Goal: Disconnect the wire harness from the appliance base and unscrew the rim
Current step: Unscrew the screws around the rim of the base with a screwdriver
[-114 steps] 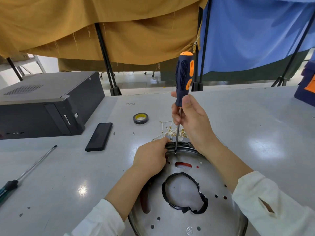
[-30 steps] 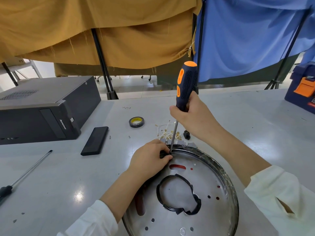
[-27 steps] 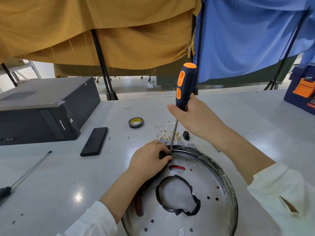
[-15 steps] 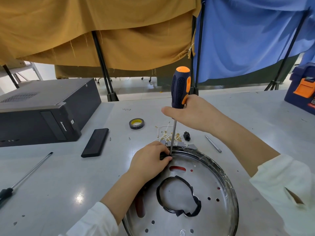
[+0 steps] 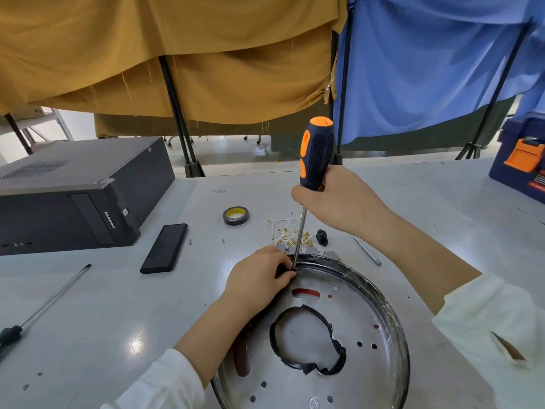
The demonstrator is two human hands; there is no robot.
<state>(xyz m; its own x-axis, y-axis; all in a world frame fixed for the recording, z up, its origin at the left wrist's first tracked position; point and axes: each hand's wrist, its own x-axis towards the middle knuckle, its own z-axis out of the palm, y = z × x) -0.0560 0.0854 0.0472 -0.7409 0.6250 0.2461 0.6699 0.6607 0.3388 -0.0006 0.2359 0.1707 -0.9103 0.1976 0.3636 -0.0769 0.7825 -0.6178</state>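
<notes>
Your right hand point(image 5: 336, 202) grips the screwdriver point(image 5: 316, 154) upright, tip at the base point(image 5: 354, 314) rim's 11 o'clock; your left hand point(image 5: 259, 276) pinches the shaft there.

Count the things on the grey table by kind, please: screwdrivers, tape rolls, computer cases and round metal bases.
Screwdrivers: 2, the orange-and-black-handled one in the right hand and the black-handled one lying at left
Black tape rolls: 1
Black computer cases: 1
Round shiny metal bases: 1
Total: 5
</notes>
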